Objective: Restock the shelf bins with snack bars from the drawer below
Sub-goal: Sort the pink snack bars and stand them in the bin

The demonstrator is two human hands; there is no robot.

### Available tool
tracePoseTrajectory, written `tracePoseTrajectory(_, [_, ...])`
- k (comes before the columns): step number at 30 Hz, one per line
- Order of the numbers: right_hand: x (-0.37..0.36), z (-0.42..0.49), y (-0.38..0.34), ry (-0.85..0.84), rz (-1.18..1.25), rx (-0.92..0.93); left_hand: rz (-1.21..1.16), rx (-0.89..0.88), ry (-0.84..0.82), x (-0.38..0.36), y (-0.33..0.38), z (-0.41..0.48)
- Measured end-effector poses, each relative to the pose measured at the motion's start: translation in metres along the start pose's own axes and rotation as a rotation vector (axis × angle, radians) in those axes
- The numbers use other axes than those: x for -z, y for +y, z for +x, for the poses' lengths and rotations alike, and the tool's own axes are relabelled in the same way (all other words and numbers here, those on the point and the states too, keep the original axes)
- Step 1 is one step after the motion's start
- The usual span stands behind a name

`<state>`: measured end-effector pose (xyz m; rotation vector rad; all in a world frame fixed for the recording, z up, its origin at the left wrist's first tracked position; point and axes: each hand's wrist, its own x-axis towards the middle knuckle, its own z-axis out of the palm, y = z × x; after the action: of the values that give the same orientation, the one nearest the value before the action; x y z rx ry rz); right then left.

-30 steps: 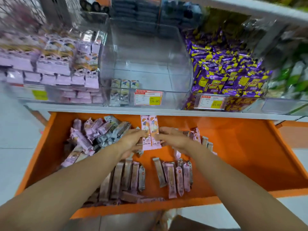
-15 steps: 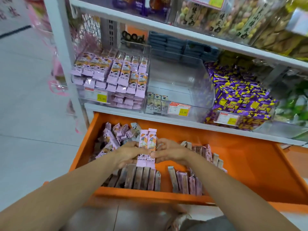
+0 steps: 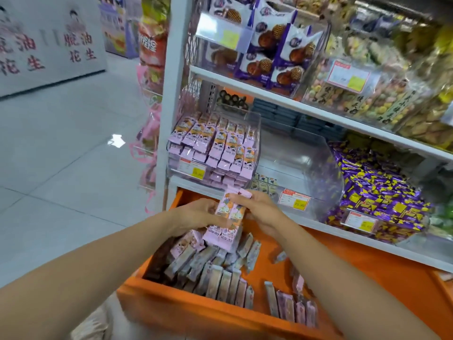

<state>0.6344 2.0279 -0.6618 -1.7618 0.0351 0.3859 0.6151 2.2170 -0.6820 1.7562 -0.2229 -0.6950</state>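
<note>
While both hands clasp it, the upright stack of pink snack bars (image 3: 229, 217) sits between left hand (image 3: 196, 214) and right hand (image 3: 259, 212), above the orange drawer (image 3: 343, 256).

One head-worn wide-angle view looks forward and down from close above the open orange drawer (image 3: 186, 312). It faces the shelf (image 3: 245, 87) at centre and right, the frame is tilted, and floor (image 3: 61, 168) stretches away far left.
</note>
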Motion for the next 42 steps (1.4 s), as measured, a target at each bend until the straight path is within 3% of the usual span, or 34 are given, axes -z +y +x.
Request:
tracePoseTrajectory(6, [-0.003, 0.024, -0.054, 0.029, 0.054, 0.046, 0.136, -0.336, 0.41, 0.046, 0.038, -0.012])
tracePoseTrajectory(10, [0.003, 0.044, -0.084, 0.068, 0.122, 0.093, 0.684, -0.554, 0.709, 0.084, 0.038, -0.001])
tracePoseTrajectory(15, [0.028, 0.074, -0.119, 0.143, -0.017, 0.138, 0.97, -0.636, 0.645, 0.099, 0.033, 0.024])
tracePoseTrajectory(27, [0.072, 0.118, -0.12, 0.256, -0.194, 0.112, 1.024, -0.755, 0.578, 0.081, 0.04, 0.077])
tracePoseTrajectory(42, [0.076, 0.135, -0.108, 0.202, -0.089, 0.099, 1.05, -0.753, 0.774, 0.074, 0.044, 0.093])
